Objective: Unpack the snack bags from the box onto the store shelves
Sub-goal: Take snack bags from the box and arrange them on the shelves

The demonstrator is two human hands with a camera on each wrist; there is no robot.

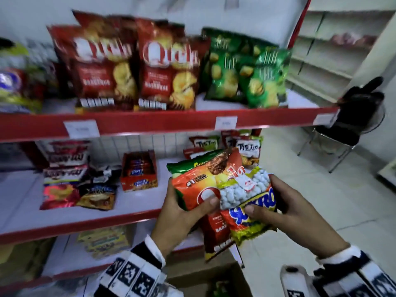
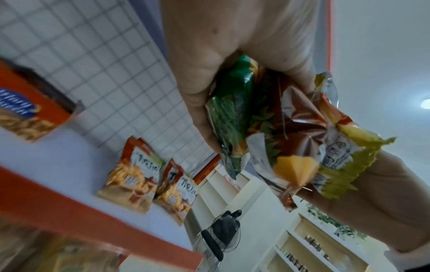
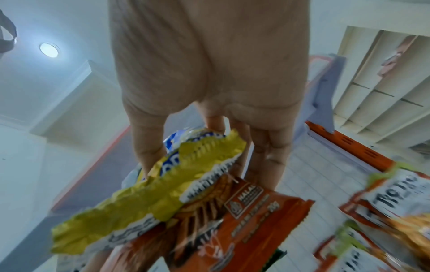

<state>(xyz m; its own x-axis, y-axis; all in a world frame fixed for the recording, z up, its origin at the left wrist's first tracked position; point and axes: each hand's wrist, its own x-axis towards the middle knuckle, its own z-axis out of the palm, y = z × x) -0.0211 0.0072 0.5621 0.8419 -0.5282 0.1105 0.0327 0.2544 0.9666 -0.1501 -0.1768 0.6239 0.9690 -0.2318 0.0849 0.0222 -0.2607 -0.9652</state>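
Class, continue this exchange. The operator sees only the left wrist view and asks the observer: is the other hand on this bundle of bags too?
Observer: Yes. In the head view the right hand grips it, with its thumb on a yellow and blue bag.
Operator: What lies on top?
Observer: A clear bag of white round snacks, beside the orange bag that the left hand grips.
Operator: Where is the box?
Observer: The cardboard box is below the hands, at the bottom edge of the head view.
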